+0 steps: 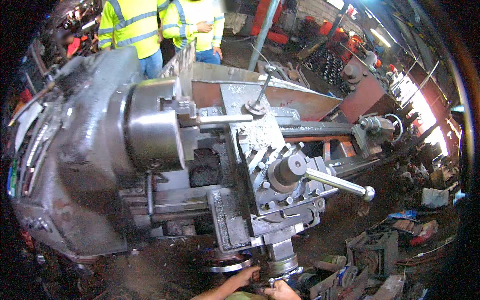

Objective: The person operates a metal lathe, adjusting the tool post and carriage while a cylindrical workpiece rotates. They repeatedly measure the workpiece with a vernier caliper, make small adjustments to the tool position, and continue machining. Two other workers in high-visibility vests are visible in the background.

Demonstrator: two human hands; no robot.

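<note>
My left hand (244, 277) is closed at the right side of a handwheel (231, 267) with a shiny rim, below the lathe carriage; its grip is partly hidden. Beside it, my right hand (282, 290) is closed on the crank handle (289, 275) under the cross slide. Above both hands sits a square tool post (265, 197) ringed with bolts, its long lever (340, 184) pointing right. A slim metal rod (227, 119) juts rightward from the jaws of the big steel chuck (155, 125).
The grey headstock (85, 145) fills the left. A tailstock (375, 129) stands on the bed at right. Two people in yellow high-visibility jackets (132, 25) stand behind the lathe. Boxes, metal parts and a dark crate (372, 250) clutter the lower right.
</note>
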